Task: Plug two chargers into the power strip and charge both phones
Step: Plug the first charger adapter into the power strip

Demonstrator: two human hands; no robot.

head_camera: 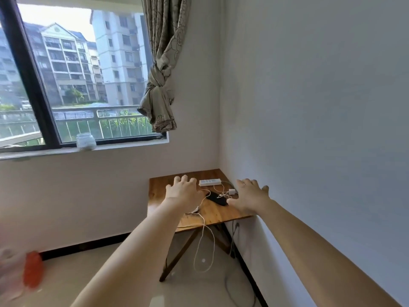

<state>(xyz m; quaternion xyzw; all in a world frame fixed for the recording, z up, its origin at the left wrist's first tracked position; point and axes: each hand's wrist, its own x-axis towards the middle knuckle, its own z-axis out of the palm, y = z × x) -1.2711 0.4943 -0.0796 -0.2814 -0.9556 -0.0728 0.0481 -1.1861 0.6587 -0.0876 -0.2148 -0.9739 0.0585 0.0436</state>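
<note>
Lying crosswise: power strip [209, 182] | left hand [184, 191], right hand [249, 196]: grip released, fingers spread

1. A warm honey-brown wood grain is shown on the table [162, 185], with darker brown on its crossed legs [177, 254].
2. Plain white is seen on the power strip [210, 182] and on the small charger [232, 191] beside it.
3. Glossy black is worn by the phone [218, 199]; a second phone cannot be made out.
4. White is carried by the cable [204, 242] looping off the table edge.
5. Beige-grey with a darker outlined floral pattern is displayed on the knotted curtain [162, 63].
6. The window frame [28, 69] is rendered in black.
7. The wall [309, 85] is painted pale off-white, edged by a black skirting board [84, 245].
8. A blurred orange-red object [33, 270] is glimpsed on the pale floor [88, 273].
</note>
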